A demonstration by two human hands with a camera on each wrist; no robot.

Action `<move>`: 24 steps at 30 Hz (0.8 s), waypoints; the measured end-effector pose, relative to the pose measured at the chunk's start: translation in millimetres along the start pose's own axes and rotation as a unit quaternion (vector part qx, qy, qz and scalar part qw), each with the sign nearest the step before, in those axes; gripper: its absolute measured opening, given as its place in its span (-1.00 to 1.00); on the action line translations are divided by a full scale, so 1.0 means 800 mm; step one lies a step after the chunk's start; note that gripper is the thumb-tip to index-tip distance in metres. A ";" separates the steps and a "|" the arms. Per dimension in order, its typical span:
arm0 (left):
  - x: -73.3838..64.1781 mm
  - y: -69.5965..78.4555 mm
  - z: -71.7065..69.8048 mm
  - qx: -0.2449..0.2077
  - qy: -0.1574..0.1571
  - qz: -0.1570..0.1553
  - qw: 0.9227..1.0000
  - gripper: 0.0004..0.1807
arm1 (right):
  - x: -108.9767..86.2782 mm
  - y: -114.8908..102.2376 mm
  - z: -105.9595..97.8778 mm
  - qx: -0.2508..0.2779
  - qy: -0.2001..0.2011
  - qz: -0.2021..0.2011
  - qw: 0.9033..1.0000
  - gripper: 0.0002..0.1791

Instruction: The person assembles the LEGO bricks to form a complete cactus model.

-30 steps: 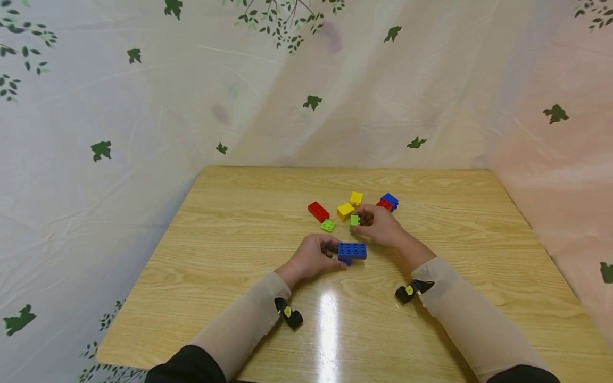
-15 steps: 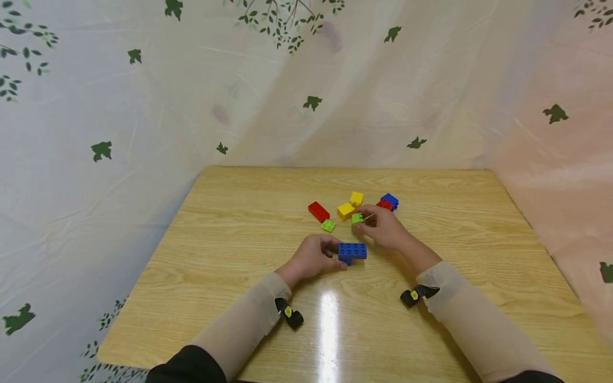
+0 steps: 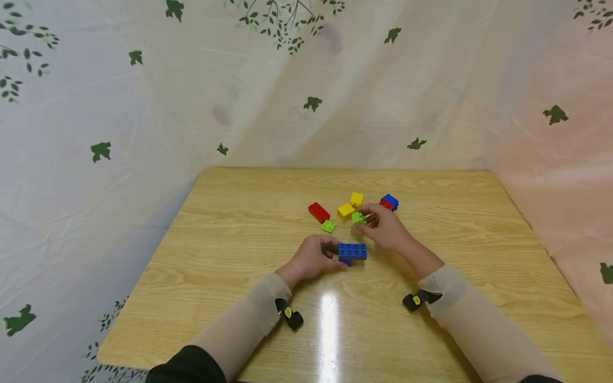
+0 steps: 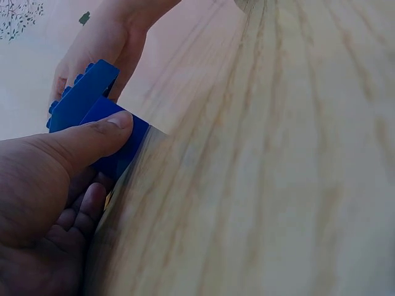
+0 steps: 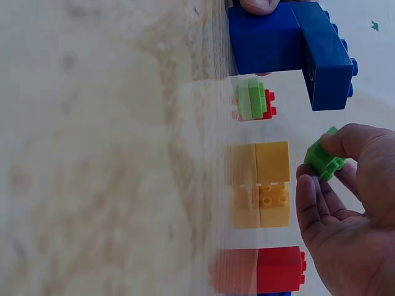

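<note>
My left hand (image 3: 313,258) pinches a stack of blue toy bricks (image 3: 353,251), a long studded brick on top of a smaller one. In the left wrist view the thumb lies along the lower blue brick (image 4: 114,145), close against the tabletop. My right hand (image 3: 385,227) holds a small green brick (image 5: 324,154) between thumb and fingers, raised off the table with its studs turned sideways. It is just behind and to the right of the blue stack, in front of the yellow bricks (image 3: 346,212).
On the wooden table (image 3: 230,223) lie a red brick (image 3: 319,212) and another green brick (image 3: 328,226), left of the yellow pair. Behind the right hand sit a blue brick (image 3: 390,201) and a red brick (image 3: 386,205), partly hidden. A printed curtain (image 3: 268,106) hangs beyond the table.
My right hand has shifted slightly to the right and turned the green brick, so its studs show more. The left hand and the blue stack have stayed in place.
</note>
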State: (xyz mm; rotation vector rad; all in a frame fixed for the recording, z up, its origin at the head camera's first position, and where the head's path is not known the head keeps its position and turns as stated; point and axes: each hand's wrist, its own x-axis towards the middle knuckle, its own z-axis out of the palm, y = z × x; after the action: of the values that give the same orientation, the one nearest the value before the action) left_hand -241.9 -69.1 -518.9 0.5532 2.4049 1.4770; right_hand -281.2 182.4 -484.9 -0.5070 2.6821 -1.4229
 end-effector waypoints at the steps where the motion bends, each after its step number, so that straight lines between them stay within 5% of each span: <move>1: 0.000 0.000 0.000 0.000 0.000 0.000 1.000 -0.52 | -0.001 -0.001 0.000 0.004 0.002 -0.004 1.000 -0.52; 15: 0.000 0.001 -0.001 0.000 -0.001 -0.011 1.000 -0.50 | -0.016 -0.018 -0.003 0.014 0.001 0.004 1.000 -0.55; 24: -0.001 0.004 0.000 0.006 -0.003 -0.010 1.000 -0.50 | -0.026 -0.023 -0.003 0.013 -0.013 -0.033 0.999 -0.56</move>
State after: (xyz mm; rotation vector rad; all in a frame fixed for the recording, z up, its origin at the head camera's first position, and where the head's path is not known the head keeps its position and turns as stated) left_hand -240.5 -68.5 -515.9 0.5336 2.4085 1.4525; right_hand -257.7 181.5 -470.6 -0.6135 2.6462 -1.4562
